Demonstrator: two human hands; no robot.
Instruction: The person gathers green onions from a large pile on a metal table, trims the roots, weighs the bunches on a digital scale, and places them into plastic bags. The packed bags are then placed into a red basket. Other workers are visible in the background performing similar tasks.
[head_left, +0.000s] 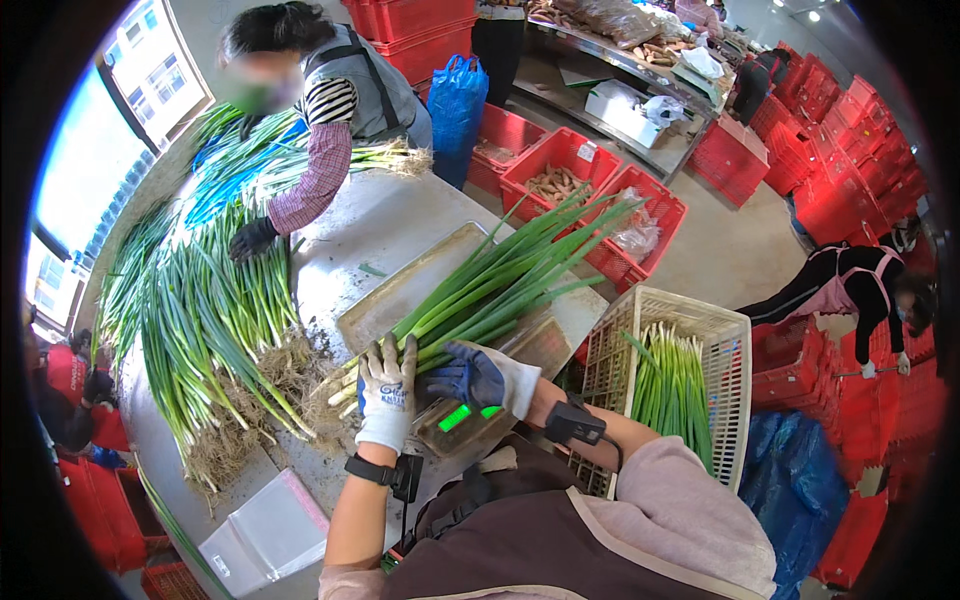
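Note:
Both my hands wear white knit gloves with blue-grey coated palms. A bundle of green onions lies at a slant over the metal tray of a digital scale, its roots towards the lower left. My left hand rests on the bundle near the white stems, fingers spread over them. Just right of it, my right hand is against the lower side of the bundle, fingers towards the stems; its grip is partly hidden. A large heap of green onions with roots covers the table's left part.
A cream plastic crate with trimmed green onions stands at my right. Clear plastic bags lie at the table's near edge. Across the metal table, a co-worker reaches into the heap. Red crates stand on the floor beyond.

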